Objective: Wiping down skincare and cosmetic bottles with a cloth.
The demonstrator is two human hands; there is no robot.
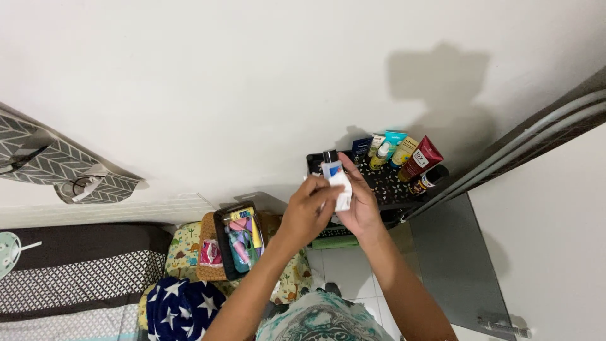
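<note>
Small white bottle (336,179), dark cap, upright, w/ blue label, above black shelf (385,189)

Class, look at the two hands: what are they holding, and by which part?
Both the left hand and right hand grip a small white bottle around its body, below the dark cap.

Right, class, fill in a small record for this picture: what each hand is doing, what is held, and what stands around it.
held item: small white bottle with a dark cap
left hand: grips the bottle from the left
right hand: wraps it from the right
behind: black shelf with tubes, one a red tube
lower left: black basket of small items
backdrop: white wall
</note>
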